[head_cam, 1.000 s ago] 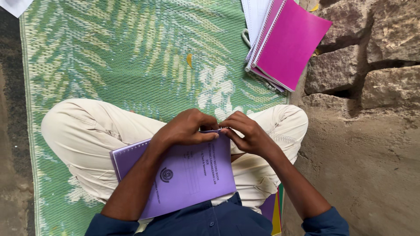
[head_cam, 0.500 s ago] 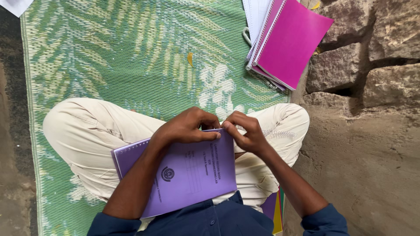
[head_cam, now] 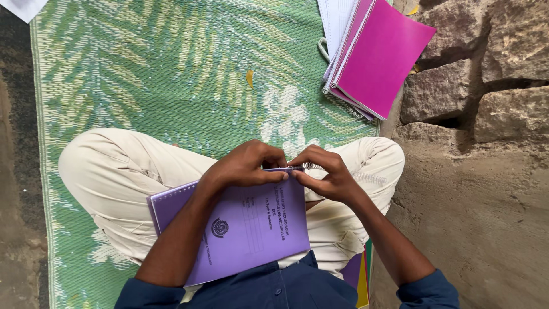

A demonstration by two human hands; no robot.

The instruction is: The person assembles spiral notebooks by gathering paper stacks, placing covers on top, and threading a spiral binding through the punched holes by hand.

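Green woven plastic mat with leaf pattern (head_cam: pixel 143 74) underneath. Purple spiral-bound notebook with printed cover (head_cam: pixel 246 229) flat on crossed legs. Stack of pink-covered spiral notebooks (head_cam: pixel 383 54) well apart, by stone wall (head_cam: pixel 486 68). Left hand (head_cam: pixel 243 166) and right hand (head_cam: pixel 326 174) both pinching notebook's far edge at its wire binding.

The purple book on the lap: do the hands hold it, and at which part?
Yes. Both the left hand and the right hand grip the purple spiral-bound book at its far edge, where the spiral binding runs, near the right corner.
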